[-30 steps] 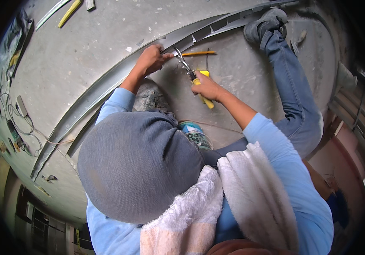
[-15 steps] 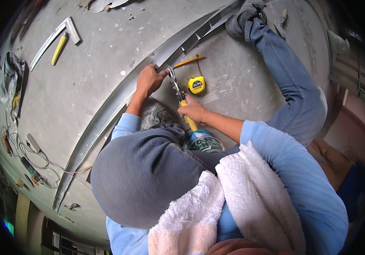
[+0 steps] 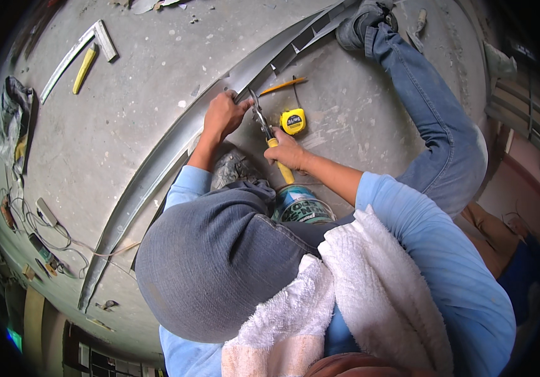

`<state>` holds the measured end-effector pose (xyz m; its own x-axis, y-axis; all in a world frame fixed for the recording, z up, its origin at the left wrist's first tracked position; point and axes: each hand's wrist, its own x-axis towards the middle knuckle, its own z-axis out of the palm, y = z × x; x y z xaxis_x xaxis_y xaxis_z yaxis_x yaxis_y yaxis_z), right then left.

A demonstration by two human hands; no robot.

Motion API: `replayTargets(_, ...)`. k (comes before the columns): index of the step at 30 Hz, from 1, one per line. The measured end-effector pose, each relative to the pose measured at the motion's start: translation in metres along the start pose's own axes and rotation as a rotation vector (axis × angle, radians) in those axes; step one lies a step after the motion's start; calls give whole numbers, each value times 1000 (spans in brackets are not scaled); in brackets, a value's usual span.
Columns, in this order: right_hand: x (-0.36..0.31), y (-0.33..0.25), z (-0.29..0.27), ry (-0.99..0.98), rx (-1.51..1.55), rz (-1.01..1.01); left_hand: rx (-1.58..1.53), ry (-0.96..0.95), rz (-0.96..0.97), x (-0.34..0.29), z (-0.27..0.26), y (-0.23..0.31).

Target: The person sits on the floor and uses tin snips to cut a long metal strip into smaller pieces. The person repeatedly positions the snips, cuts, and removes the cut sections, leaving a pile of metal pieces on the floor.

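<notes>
I lose the far right end of the metal strip at my view's edge, beside the shoe; the rest curves along the floor toward near left, long and grey, notched along its far stretch. The left hand pinches it mid-length, some fingertips hidden. The right hand grips yellow-handled snips; whether their blades touch metal, I can't tell. Right of them lies a yellow tape measure.

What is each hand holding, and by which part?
Right hand: snips, by the yellow handles. Left hand: metal strip, apparently by its near edge.
</notes>
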<state>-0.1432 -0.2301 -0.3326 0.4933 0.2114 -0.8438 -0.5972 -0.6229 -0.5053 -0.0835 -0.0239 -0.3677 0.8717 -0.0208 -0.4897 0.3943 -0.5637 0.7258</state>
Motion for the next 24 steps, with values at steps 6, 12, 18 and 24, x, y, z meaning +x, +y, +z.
replayTargets(6,-3,-6,-3,-17,37,5,33,1,-2,-1,-1,4)
replayTargets(12,-4,-8,-5,109,-195,-104,0,-75,-94,4,-1,1)
replayTargets(18,-4,-9,-6,64,-204,-51,-65,-93,-86,8,1,-5)
replayTargets(24,-6,-9,-2,102,-205,-65,-87,-114,-42,9,-2,-4)
